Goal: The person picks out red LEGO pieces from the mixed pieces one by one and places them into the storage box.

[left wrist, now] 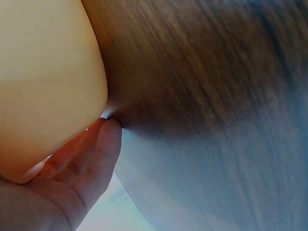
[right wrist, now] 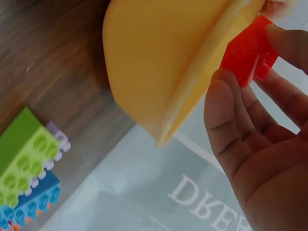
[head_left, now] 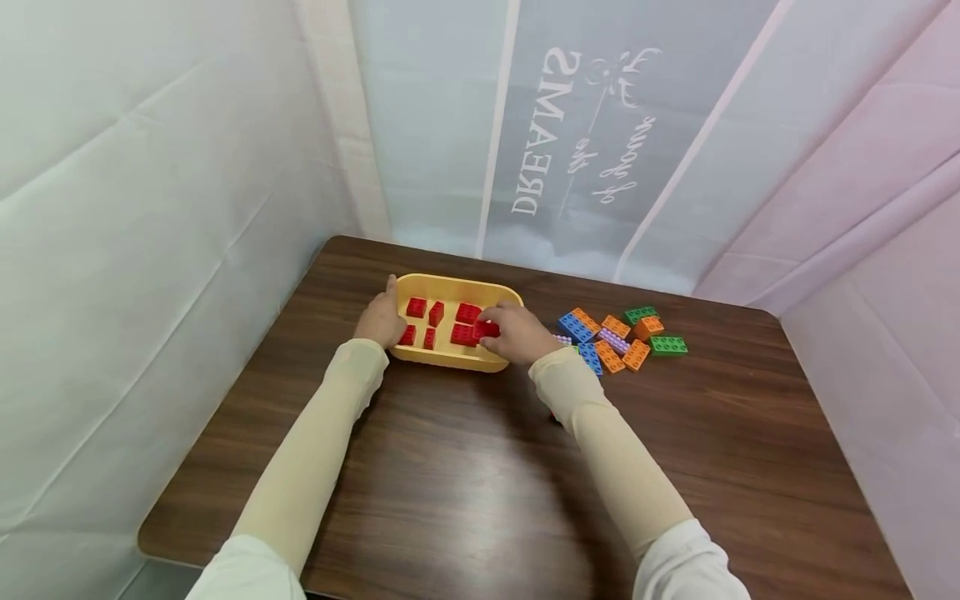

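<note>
A shallow yellow tub (head_left: 450, 360) with rounded corners stands on the table, several red toy bricks (head_left: 462, 334) spaced across its floor. At its left end my left hand (head_left: 381, 321) grips the wall; the left wrist view shows its fingers (left wrist: 98, 161) along the outside of the tub. Over the tub's right end, my right hand (head_left: 522, 333) pinches a red brick (right wrist: 248, 50) between thumb and fingers. In the right wrist view that brick appears above the tub's rim, and the fingers cover part of it.
To the right of the tub lies a loose group of toy bricks: orange (head_left: 637, 355), blue (head_left: 589, 358), purple (head_left: 614, 339) and green (head_left: 668, 346). My right forearm hides some of them. The dark wooden table (head_left: 450, 467) meets a printed grey curtain (head_left: 570, 150) at the back.
</note>
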Demonstrator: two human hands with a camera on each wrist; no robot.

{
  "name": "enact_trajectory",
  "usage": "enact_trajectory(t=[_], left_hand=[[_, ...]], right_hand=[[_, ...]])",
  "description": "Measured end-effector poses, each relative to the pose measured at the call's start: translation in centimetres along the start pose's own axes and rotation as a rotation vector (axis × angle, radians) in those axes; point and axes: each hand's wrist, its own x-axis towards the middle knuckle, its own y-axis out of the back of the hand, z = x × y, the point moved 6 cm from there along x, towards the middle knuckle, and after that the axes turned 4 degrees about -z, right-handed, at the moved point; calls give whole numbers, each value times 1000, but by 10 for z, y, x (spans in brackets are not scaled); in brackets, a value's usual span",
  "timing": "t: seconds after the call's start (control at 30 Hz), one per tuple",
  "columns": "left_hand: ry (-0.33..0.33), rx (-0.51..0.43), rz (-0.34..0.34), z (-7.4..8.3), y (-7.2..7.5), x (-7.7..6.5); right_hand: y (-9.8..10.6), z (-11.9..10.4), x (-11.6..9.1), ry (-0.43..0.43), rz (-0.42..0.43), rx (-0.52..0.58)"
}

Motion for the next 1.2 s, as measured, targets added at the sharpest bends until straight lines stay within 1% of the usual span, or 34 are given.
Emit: enact_trajectory(t=[0.2,0.43,0.5,0.63,0.83,0.87,1.07,1.2], left_hand=[[-9,18,26,1,-1,0],[-12,32,8,2,-2,2],[-13,39,8,1,-2,2],[-6,33,25,-1,-3,2],[20,1,17,-2,-4,1],[24,-4,15,-2,-3,1],[33,-7,20,-2,-3,2],[41,-9,17,-3,-4,3]], right_hand=[[-16,-3,15,39,-30,-28],[-27,-10,25,128,-52,-89],[-31,-12,28,141,-58,-103],[-36,-14,36,149,-73,-99],[-42,-13,45,120,-158,-50],[-42,-14,46,128,-158,-56],[-44,-11,49,112,-185,-49],[-48,-8,52,88,-208,-49]])
